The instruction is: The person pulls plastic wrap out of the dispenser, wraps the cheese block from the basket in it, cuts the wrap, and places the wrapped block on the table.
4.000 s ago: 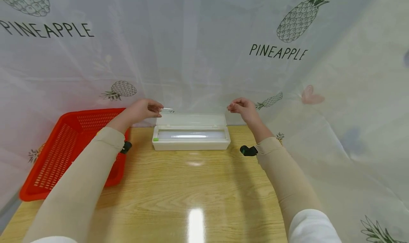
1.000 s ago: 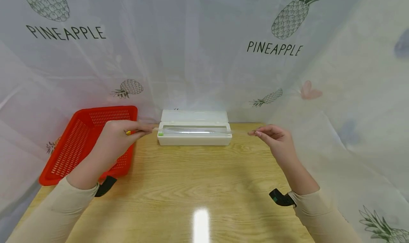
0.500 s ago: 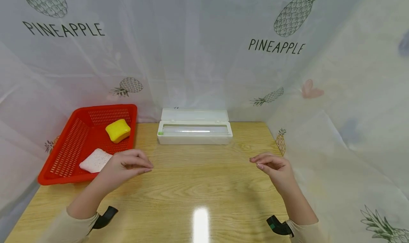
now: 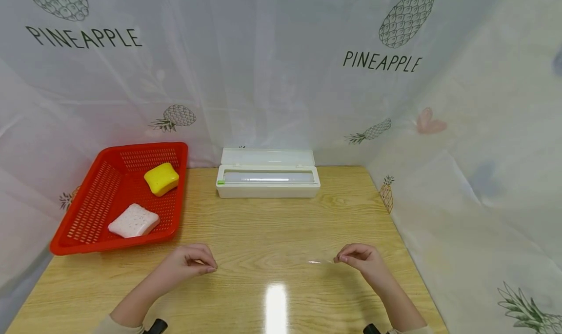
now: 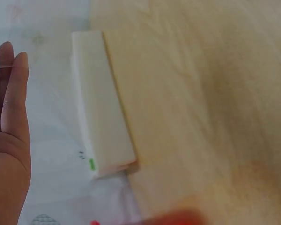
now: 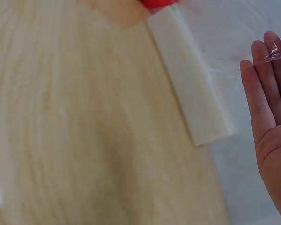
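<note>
The step in hand seems to be holding out a clear film (image 4: 319, 262) over the table (image 4: 351, 202). The next move likely calls for a snug pinch at both ends and level hands, so the thin film lies flat. The right hand (image 4: 366, 263) has thumb and fingers together, clamped on the film. The left hand (image 4: 189, 263) pinches too, and looks to have the film's other side. The film is between the hands, nearer the table's front edge than its back; whether it joins the white box (image 4: 269, 191) by the back edge, one cannot tell.
</note>
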The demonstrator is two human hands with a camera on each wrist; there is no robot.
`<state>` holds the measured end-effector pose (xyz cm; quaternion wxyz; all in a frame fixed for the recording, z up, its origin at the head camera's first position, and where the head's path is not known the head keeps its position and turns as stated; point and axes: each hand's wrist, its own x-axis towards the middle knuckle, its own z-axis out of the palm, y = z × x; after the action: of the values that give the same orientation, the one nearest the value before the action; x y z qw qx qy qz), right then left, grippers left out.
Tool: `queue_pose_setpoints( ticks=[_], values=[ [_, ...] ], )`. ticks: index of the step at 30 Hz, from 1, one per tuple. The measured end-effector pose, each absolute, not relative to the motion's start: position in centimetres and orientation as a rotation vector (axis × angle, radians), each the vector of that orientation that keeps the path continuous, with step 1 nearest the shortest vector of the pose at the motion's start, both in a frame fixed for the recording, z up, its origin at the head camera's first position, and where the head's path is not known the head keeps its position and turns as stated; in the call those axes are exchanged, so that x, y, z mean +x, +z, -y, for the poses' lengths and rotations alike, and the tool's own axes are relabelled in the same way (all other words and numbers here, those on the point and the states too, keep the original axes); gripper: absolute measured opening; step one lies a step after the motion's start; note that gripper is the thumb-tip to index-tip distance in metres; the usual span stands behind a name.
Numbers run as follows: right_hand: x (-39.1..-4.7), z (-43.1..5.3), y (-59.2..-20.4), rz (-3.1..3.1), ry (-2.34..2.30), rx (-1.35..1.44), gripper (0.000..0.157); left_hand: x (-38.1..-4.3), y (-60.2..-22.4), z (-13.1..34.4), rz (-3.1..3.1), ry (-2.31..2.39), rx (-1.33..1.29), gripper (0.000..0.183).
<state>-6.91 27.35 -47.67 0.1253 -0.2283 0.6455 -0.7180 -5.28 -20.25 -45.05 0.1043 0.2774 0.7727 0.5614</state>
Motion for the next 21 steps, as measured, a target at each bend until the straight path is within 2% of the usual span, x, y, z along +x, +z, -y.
queue_pose_setpoints(
  ticks=[6, 12, 21],
  values=[
    [-6.8, -27.4, -50.6, -1.998, -1.952, -0.543, 0.010, -5.1, -47.6, 20.1, -2.249, 1.611, 0.750, 0.004],
    [-6.8, -27.2, -52.3, -1.996, -1.869, -0.432, 0.020, -5.0, -50.2, 20.1, -2.235, 1.583, 0.780, 0.007],
    [-7.3, -26.8, -53.7, -2.033, -1.730, -0.395, 0.025, -5.3, -52.8, 20.1, -2.249, 1.563, 0.831, 0.003]
  ],
)
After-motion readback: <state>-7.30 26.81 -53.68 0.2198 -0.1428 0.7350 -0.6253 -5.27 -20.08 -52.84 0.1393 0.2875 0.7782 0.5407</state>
